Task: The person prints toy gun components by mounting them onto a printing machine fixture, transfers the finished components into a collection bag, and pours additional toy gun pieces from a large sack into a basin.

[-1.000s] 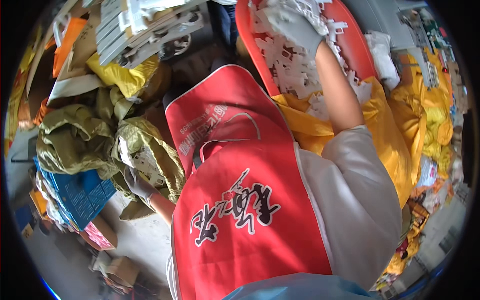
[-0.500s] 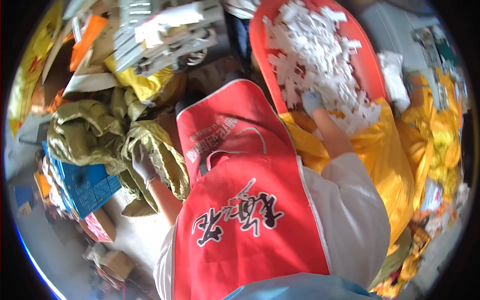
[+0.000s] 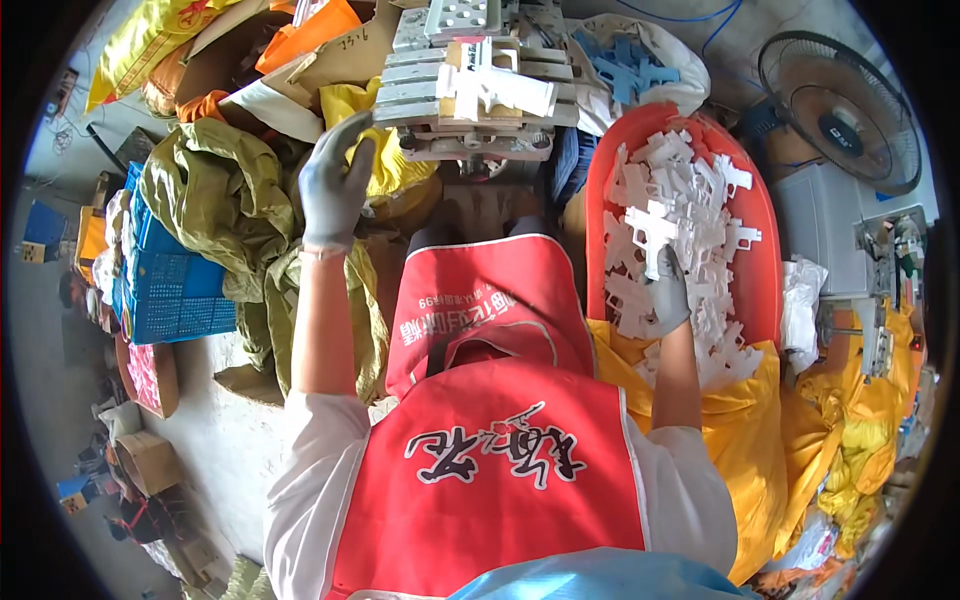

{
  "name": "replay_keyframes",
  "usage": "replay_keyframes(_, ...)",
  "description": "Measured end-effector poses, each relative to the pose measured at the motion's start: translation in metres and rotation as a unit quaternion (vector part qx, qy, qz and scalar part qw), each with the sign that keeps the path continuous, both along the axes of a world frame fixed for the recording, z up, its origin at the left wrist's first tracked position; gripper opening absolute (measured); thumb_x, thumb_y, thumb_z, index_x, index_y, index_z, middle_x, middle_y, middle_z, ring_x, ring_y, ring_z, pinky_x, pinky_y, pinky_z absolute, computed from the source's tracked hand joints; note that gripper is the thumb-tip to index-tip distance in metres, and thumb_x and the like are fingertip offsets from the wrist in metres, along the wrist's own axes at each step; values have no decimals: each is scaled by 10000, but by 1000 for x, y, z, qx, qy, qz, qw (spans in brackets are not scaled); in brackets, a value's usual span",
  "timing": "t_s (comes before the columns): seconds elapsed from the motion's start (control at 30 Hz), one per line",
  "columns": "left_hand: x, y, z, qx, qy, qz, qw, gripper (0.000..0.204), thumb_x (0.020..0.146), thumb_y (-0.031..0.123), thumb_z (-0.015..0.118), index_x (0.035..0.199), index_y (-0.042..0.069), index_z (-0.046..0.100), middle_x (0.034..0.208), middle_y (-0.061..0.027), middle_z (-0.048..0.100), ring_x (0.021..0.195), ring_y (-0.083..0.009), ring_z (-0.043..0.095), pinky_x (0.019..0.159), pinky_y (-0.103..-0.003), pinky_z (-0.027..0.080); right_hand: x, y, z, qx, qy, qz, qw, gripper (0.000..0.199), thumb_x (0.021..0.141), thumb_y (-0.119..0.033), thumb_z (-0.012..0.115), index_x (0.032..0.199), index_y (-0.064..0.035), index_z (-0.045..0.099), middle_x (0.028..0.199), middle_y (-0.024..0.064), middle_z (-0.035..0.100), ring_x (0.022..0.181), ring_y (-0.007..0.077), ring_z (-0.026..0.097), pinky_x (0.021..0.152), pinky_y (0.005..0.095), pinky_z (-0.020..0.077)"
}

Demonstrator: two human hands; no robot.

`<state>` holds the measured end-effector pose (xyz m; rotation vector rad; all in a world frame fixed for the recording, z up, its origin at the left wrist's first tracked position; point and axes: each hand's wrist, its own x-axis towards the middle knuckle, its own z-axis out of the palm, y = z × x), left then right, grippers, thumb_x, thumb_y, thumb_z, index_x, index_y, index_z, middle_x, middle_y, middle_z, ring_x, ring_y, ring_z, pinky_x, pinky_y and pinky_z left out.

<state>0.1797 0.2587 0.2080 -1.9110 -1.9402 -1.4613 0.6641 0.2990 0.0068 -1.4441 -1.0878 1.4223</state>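
Note:
My right hand (image 3: 668,290), in a grey glove, grips a white plastic pistol-shaped piece (image 3: 651,229) inside the long red tub (image 3: 765,265) heaped with several such white pieces. My left hand (image 3: 334,185), also gloved, is raised with fingers spread beside the left edge of a stack of grey moulded trays (image 3: 470,85). A white piece (image 3: 495,92) lies on the top of that stack. I wear a red apron (image 3: 500,440) over a white shirt.
Olive-green sacks (image 3: 225,200) and a blue crate (image 3: 170,285) lie to the left. Yellow bags (image 3: 770,440) spread under the tub on the right. A bag of blue pieces (image 3: 630,60), a fan (image 3: 840,110) and a grey machine (image 3: 860,260) stand at the back right.
My left hand rose from the olive sacks up to the tray stack. My right hand took hold of a white piece in the tub. The view shifted downward.

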Motion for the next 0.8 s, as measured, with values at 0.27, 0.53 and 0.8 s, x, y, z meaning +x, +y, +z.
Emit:
replay_keyframes(0.27, 1, 92, 22, -124, 101, -174, 972, 417, 779, 124, 691, 1174, 53, 578, 1116, -133, 630, 978, -249, 639, 843, -330, 496, -43, -1, 89, 74, 117, 103, 985, 419, 985, -189, 451, 1366, -28, 385, 1050, 36, 578, 875, 104, 550, 787, 257, 463)
replay_keyframes(0.53, -5, 57, 9, -20, -93, -130, 987, 327, 848, 66, 646, 1156, -11, 571, 1091, -61, 638, 966, -107, 594, 853, -254, 483, -125, 59, 181, 394, -96, 116, 907, 416, 892, -63, 548, 1299, -17, 475, 1175, 74, 545, 1034, 122, 540, 877, 258, 441)
replay_keyframes(0.8, -74, -77, -62, -3, -191, 149, 970, 285, 858, 107, 661, 1120, 7, 611, 1037, -83, 668, 908, -120, 618, 827, -246, 486, -221, 111, 218, 559, -277, 239, 744, 410, 826, -82, 621, 1222, -174, 571, 1105, 108, 580, 955, 291, 598, 842, 345, 486)
